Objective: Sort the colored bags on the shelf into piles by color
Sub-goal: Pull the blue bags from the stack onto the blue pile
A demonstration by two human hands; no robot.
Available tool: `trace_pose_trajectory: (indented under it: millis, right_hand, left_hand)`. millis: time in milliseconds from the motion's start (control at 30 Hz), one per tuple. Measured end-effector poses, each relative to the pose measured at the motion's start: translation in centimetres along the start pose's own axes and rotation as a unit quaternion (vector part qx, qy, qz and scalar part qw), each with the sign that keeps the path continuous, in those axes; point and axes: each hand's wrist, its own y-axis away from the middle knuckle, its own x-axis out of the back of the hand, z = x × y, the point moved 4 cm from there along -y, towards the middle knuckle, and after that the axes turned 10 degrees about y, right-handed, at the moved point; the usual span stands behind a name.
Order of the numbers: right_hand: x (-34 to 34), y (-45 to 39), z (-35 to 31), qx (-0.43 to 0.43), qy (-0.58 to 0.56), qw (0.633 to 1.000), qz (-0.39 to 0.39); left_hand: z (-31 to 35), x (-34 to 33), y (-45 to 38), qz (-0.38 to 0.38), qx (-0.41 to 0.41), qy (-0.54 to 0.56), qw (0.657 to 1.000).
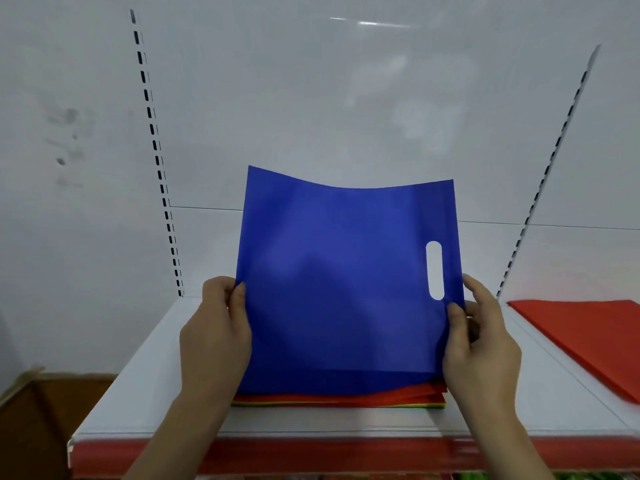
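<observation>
Two hands hold one blue bag (343, 278) up off the mixed stack (339, 400), so the step in hand is lifting a single bag clear to assign it to a pile. On the left, the left hand (216, 336) pinches the bag's left edge, thumb on the near face and fingers curled behind. The sheet stands nearly upright, its top edge sagging in the middle and its lower edge just above the stack. A die-cut handle slot (435, 270) sits near the bag's right edge. Beside it, the right hand (479, 344) pinches the right edge just below that slot.

Beneath the bag, the stack rests on the white shelf (145, 386), showing red layers over thin yellow and green ones. Far to the right, a red pile (585, 337) lies flat on the shelf, well apart from the stack.

No blue pile shows anywhere in view, so sorting looks to be at an early stage. The next move probably calls for choosing a bare patch of shelf, apart from the red pile and the stack, and laying the limp sheet down flat, with both edges supported so that it does not fold.
</observation>
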Motion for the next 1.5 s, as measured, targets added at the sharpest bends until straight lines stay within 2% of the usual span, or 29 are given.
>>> trace_pose_trajectory:
  millis: [200, 367, 633, 767, 933, 1200, 1500]
  right_hand:
    - [1.2, 0.1, 0.4, 0.073, 0.032, 0.995, 0.054]
    - [4.8, 0.7, 2.6, 0.047, 0.089, 0.992, 0.077]
    - [18.6, 2.4, 8.9, -0.020, 0.192, 0.965, 0.175]
    - [26.8, 3.4, 12.5, -0.064, 0.223, 0.949, 0.215]
    - [37.6, 4.2, 17.5, -0.103, 0.261, 0.928, 0.246]
    - [51.0, 6.1, 24.9, -0.139, 0.326, 0.888, 0.292]
    - [59.2, 4.0, 33.7, -0.198, 0.374, 0.851, 0.312]
  left_hand:
    - [0.8, -0.7, 0.2, -0.004, -0.003, 0.063, 0.998]
    - [3.5, -3.5, 1.3, -0.039, -0.058, 0.112, 0.991]
    - [12.9, -13.5, 7.9, -0.166, -0.151, 0.183, 0.957]
    - [19.6, -18.8, 12.9, -0.220, -0.156, 0.217, 0.938]
    - [28.0, -24.7, 20.7, -0.262, -0.212, 0.301, 0.892]
    - [39.4, -33.0, 31.9, -0.363, -0.195, 0.324, 0.852]
    - [48.3, -43.7, 39.9, -0.426, -0.191, 0.354, 0.810]
